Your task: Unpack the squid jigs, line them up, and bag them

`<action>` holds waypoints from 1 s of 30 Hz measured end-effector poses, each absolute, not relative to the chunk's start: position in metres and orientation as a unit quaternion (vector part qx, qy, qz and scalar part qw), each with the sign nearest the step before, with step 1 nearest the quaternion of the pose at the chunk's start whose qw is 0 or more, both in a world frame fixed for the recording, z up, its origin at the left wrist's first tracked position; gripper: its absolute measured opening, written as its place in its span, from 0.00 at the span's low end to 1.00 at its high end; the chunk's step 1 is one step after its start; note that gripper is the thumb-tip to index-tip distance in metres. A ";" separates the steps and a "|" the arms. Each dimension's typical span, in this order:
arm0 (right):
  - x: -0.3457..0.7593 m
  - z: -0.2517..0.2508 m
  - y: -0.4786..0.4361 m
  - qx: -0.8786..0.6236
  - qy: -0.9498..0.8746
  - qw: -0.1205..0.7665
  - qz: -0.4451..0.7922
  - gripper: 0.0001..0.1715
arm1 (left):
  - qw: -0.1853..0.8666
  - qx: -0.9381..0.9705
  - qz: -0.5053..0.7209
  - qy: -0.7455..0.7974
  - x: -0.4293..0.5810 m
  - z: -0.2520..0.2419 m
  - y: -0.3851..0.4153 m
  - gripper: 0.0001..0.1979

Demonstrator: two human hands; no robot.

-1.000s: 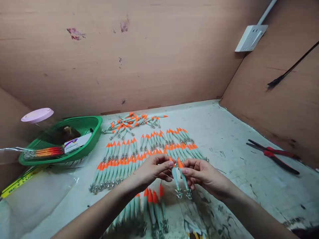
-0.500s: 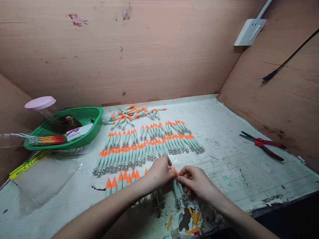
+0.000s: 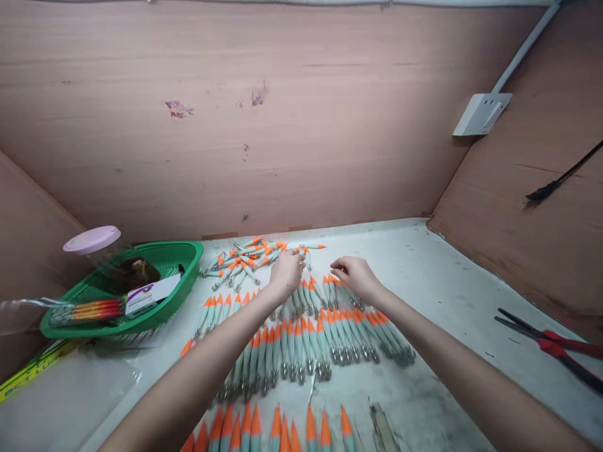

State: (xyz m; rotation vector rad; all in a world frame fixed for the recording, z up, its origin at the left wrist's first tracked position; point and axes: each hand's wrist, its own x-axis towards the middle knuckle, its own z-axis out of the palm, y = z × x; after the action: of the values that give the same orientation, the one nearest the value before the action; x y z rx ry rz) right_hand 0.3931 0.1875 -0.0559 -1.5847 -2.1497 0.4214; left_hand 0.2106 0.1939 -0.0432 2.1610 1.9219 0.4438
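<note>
Squid jigs with orange noses, pale green bodies and metal hook crowns cover much of the table. A loose pile of jigs [image 3: 245, 263] lies at the back. My left hand [image 3: 286, 273] is at the right side of that pile, fingers curled in; what they hold, if anything, is hidden. To its right my right hand [image 3: 357, 276] hovers near the back row of jigs [image 3: 306, 298], fingers loosely bent, a gap by the thumb, nothing visible in them. A longer row of jigs [image 3: 292, 345] lies nearer, partly behind my left forearm. More jigs [image 3: 277, 433] line the near edge.
At left, a green basket [image 3: 191, 270] holds a packet of red-yellow lures [image 3: 92, 311], a white card [image 3: 153, 294] and a jar with a pink lid [image 3: 92, 240]. A plastic bag [image 3: 61, 395] lies before it. Red-handled pliers [image 3: 553, 345] rest at right.
Both hands have moved from two jigs at the near edge to the back of the table, the left to the loose pile. The view has tilted upward.
</note>
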 end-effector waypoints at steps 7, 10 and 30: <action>0.367 -0.084 0.299 -0.568 -0.804 0.154 0.085 0.11 | 0.112 0.675 0.121 0.719 0.256 -0.060 0.280 0.06; 0.369 -0.090 0.308 -0.581 -0.798 0.142 0.081 0.10 | 0.139 0.647 0.131 0.738 0.272 -0.069 0.292 0.08; 0.471 -0.041 0.087 -0.473 -0.532 0.433 0.553 0.18 | 0.744 0.421 0.300 0.423 0.239 -0.027 0.119 0.06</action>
State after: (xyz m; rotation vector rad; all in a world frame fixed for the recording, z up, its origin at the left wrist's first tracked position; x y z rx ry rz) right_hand 0.4712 0.0866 -0.0410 -1.1787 -1.3261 1.3784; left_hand 0.2385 0.1191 -0.0271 0.9227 0.9274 0.6567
